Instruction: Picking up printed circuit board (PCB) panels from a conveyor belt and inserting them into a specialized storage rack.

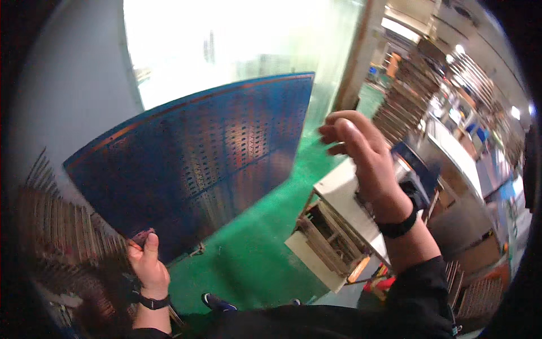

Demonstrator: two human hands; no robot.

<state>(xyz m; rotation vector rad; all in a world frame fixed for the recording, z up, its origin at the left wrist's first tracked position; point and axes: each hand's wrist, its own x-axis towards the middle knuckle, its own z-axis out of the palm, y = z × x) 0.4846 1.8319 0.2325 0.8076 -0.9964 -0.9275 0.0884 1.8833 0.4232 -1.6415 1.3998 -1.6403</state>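
A large, flat blue panel (pixel 192 164), like a printing screen, has rows of small marks across it and an orange strip along its top edge. It stands tilted in front of me. My left hand (pixel 149 263) grips its lower left corner, thumb on the near face and fingers partly hidden behind. Raised to the right of the panel, my right hand (pixel 364 158) is apart from it, with fingers loosely curved and nothing visible in them. Both wrists wear dark bands.
A bright, translucent sheet (pixel 243 39) glows behind the panel. Right of me stands a white-topped table (pixel 341 186) with wooden frames (pixel 330 237) beneath it. Tall stacks of boards (pixel 409 90) rise farther back. Racked frames (pixel 73 231) line the left, above a green floor (pixel 254 260).
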